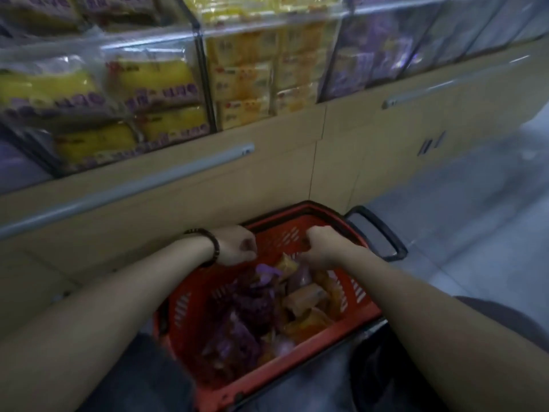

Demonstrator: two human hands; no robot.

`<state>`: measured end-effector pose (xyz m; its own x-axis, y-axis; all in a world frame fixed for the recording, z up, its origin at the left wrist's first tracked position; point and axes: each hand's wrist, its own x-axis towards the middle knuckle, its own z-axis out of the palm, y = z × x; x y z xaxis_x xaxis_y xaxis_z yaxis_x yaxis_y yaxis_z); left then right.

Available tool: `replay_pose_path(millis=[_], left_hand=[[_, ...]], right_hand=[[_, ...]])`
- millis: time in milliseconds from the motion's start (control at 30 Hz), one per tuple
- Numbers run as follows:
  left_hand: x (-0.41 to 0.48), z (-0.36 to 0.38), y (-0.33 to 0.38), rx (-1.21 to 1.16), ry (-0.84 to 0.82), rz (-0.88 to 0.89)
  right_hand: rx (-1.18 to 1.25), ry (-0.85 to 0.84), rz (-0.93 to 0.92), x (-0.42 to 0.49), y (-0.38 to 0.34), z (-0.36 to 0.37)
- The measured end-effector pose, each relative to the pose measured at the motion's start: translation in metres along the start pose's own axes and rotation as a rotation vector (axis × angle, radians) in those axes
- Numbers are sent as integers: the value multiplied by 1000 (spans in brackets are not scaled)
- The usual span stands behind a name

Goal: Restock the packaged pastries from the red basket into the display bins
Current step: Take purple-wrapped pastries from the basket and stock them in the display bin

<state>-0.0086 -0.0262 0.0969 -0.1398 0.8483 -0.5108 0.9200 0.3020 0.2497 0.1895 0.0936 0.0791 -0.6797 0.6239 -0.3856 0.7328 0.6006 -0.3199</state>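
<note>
Far from done: left hand (237,245) and right hand (322,246), curled, grip state unclear, are hovering over packaged pastries (303,298) filling the red basket (353,295).

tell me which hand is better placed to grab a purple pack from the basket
Left, probably. The left hand hovers right above the purple packs in the red basket; the right hand is over the orange packs.

Both arms outstretched — left hand (236,245), right hand (322,245), fingers curled downward
</note>
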Motion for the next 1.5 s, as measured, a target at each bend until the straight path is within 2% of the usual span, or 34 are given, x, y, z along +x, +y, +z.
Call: replay_pose_path(millis=[133,300,400,467,567,667,767,867,1000,1100,1167,1267,1500], left_hand=[[13,27,-32,125,-117,-52],[26,61,-53,158,-222,-57],[28,84,-58,156,-312,-41],[29,95,-60,112,-305,-35],[27,109,-66,76,-265,-26],[26,123,-73,37,-255,-26],[27,130,-78,15,-262,-28],[25,123,-82,-28,-196,-17],[25,109,-83,-102,-110,3],[28,102,-82,-63,-95,-2],[27,95,-83,-27,-46,-7],[27,82,-87,73,-10,-63],[19,78,-90,192,-238,-263]], right_hand=[[-140,-216,-26,15,-15,47],[-187,-332,-105,36,-45,109],[-197,-291,-125,62,-42,150],[-109,-283,-100,84,-29,178],[-6,-287,-97,65,-47,167],[-146,-369,-9,56,-48,169],[-208,-363,-63,63,-40,181],[-223,-362,-96,61,-48,154],[-30,-327,-112,58,-50,112],[263,-215,-51,61,-46,104],[166,-99,-29,70,-43,104],[-105,-83,-66,79,-40,109],[-327,-95,-169,90,-36,152]])
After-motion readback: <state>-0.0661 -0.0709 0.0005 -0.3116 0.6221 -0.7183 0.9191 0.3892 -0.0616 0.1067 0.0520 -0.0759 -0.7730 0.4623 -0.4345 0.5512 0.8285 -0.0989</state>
